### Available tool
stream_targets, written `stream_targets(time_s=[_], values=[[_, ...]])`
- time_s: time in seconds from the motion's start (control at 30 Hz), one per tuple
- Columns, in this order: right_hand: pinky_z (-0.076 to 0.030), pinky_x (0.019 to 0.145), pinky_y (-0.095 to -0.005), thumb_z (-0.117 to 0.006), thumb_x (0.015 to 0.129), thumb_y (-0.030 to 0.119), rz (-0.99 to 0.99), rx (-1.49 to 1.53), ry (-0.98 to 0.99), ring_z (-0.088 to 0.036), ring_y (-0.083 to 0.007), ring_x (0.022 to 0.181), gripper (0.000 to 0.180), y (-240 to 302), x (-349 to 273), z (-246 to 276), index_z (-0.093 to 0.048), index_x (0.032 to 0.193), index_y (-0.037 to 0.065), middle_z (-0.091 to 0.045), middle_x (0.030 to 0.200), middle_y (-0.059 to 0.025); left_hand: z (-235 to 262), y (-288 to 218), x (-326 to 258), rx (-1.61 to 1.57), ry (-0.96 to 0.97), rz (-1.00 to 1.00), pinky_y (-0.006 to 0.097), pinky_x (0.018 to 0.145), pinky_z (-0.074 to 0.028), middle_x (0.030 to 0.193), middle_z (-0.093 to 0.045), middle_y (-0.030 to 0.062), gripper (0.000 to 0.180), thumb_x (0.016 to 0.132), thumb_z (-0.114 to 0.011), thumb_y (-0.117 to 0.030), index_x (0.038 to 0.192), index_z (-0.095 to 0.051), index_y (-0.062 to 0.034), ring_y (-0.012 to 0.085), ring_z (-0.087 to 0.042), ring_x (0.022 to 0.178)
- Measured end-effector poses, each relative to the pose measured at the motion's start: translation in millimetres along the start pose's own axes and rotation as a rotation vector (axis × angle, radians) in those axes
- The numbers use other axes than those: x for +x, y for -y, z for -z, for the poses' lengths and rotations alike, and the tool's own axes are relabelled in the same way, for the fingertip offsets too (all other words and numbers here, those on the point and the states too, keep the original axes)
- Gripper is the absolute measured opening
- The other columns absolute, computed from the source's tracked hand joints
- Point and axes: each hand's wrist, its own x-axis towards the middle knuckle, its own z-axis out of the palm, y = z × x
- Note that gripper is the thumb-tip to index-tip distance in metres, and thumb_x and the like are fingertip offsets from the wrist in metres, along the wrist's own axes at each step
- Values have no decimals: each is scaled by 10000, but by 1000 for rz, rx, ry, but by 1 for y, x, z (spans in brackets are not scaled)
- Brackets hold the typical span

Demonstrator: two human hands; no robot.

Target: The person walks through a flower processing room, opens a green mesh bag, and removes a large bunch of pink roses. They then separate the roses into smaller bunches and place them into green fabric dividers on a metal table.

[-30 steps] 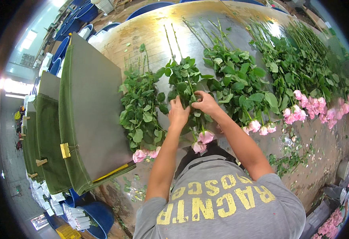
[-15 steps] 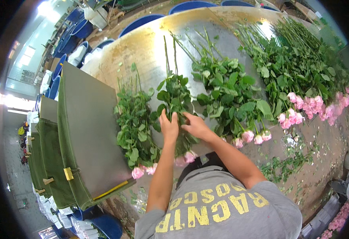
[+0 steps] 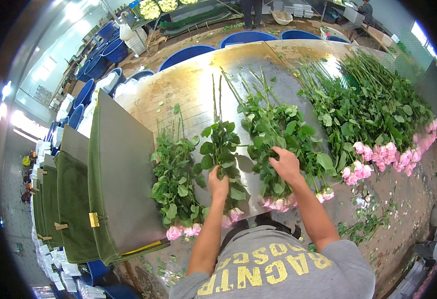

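Long-stemmed pink roses lie in bunches on a metal table, blooms toward me. My left hand is closed around the leafy stems of a small rose bunch, whose blooms show beside my forearm. My right hand reaches into a fuller rose bunch to the right, its fingers curled on the stems and partly hidden by leaves. Pink blooms of that bunch hang by the table's near edge, under my right wrist. Another rose bunch lies to the left of my left hand.
A large rose pile covers the table's right end. At left stand upright grey boards with green cloth covers and clips. Blue tubs line the far edge. Cut leaves litter the floor. Far back, a person is visible.
My right hand has moved right, from beside my left hand to the fuller bunch, and some of its blooms have shifted left. My left hand stays at the small bunch. The view has tilted up.
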Motion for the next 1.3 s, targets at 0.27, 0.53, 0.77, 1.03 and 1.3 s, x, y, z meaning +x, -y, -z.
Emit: stream_targets(time_s=[0.27, 0.53, 0.77, 1.03, 1.3], values=[[-478, 796, -454, -649, 736, 393, -67, -79, 165, -609, -357, 944, 451, 35, 5, -45, -604, 1092, 119, -653, 984, -177, 3, 18, 4, -173, -68, 207, 329, 780, -473, 1000, -647, 124, 427, 710, -644, -46, 1134, -607, -18, 208, -607, 870], [-497, 790, -447, -619, 688, 281, -13, -128, 197, -617, -334, 939, 402, 33, 18, -25, -638, 1075, 173, -657, 1014, -122, 11, 9, 2, 34, -19, 103, 388, 857, -456, 1104, -594, 166, 465, 732, -697, -180, 1169, -588, -63, 309, -579, 990], [-493, 761, -401, -656, 677, 247, -23, 63, 220, -625, -319, 875, 375, 46, 29, 7, -647, 978, 24, -653, 922, -166, 12, 3, 2, 3, 3, 110, 370, 846, -464, 1055, -619, 165, 491, 702, -671, -164, 1172, -586, -52, 297, -601, 947], [-475, 793, -451, -624, 709, 200, 31, 108, 243, -587, -405, 929, 384, 69, -2, -102, -617, 1045, 14, -643, 955, -218, 32, 1, 14, -153, 114, 163, 332, 813, -480, 1088, -626, 156, 555, 692, -671, -106, 1221, -535, -9, 219, -607, 940], [-478, 780, -440, -647, 717, 185, 21, 163, 233, -601, -397, 901, 346, 69, -10, -133, -623, 1020, 20, -646, 923, -216, 48, -2, 19, -410, 346, 290, 308, 783, -485, 1132, -583, 114, 635, 771, -741, -165, 1312, -446, -15, 179, -577, 940]])
